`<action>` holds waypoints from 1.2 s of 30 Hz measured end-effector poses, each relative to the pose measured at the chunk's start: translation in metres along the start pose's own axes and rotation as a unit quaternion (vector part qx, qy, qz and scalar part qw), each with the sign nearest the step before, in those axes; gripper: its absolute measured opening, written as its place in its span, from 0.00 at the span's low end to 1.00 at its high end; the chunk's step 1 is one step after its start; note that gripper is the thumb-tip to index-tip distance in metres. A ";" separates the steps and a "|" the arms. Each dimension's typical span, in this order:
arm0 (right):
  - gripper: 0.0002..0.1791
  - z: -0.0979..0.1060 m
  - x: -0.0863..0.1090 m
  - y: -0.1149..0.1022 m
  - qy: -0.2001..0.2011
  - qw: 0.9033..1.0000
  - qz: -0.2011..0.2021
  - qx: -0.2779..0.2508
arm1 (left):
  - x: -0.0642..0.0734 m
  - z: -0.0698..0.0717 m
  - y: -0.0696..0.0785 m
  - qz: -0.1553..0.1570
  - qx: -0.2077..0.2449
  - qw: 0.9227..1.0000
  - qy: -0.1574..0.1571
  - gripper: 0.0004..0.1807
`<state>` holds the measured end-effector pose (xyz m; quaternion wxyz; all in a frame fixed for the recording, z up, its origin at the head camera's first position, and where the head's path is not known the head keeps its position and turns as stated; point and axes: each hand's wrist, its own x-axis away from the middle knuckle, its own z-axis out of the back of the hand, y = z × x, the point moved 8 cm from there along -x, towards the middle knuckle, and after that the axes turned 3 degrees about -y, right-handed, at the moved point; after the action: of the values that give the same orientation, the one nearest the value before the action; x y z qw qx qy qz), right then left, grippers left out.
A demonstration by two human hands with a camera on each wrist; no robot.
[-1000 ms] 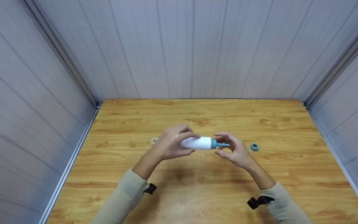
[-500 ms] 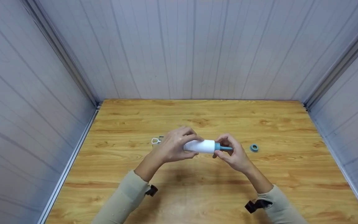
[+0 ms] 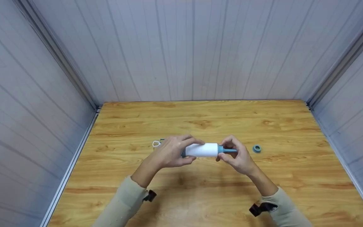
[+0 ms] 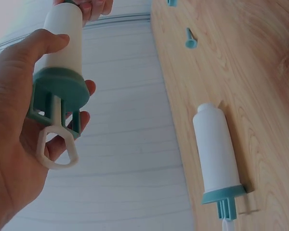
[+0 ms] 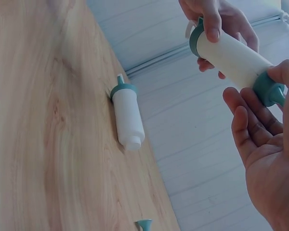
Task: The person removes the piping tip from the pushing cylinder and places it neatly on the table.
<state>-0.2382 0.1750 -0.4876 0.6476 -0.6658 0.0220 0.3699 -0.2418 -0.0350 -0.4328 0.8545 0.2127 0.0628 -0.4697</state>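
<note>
Holding a smooth white tube above the middle of the wood-grained desk, the person stretches both arms in beige sleeves forward. Seen from the head, the tube lies nearly parallel to the far edge. The left hand curls thumb and fingers round the body; the right hand pinches the teal cap, whose thin spout points toward the right edge. Just past that hand, a small teal ring rests on the boards, and a pale loop peeks out beside the left hand. Line-marked pale walls rise along the far, left and right edges; a broad stretch of wood runs from the hands to both far corners.

From the left wrist, I see the tube's rear: a dark teal collar with open prongs and a pale six-sided handle. The thumb lies along the white side. A second tube, narrow-necked, lies on the desk roughly in line with the edge by the wall; a flared teal cone lies apart from it.

From the right wrist, thumb and fingertips meet the cap from opposite sides, the other fingers side by side. The second tube lies well apart from both hands.
</note>
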 end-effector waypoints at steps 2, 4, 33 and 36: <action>0.14 0.000 0.000 -0.003 -0.002 1.000 -0.002 -0.003 | 0.002 0.002 0.003 -0.005 -0.004 1.000 0.006 0.26; 0.14 0.000 -0.001 -0.006 -0.006 1.000 -0.001 -0.009 | 0.003 0.004 0.006 -0.015 -0.009 1.000 0.016 0.26; 0.13 -0.009 -0.006 -0.031 -0.036 0.999 0.027 0.003 | 0.006 0.021 0.030 -0.057 -0.068 0.995 0.039 0.27; 0.14 -0.010 -0.006 -0.032 -0.029 0.999 0.033 0.007 | 0.006 0.022 0.030 -0.054 -0.055 0.997 0.032 0.27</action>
<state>-0.2222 0.1685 -0.4585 0.6400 -0.6493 0.0272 0.4100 -0.2159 -0.0347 -0.4058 0.8358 0.1762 0.1270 -0.5042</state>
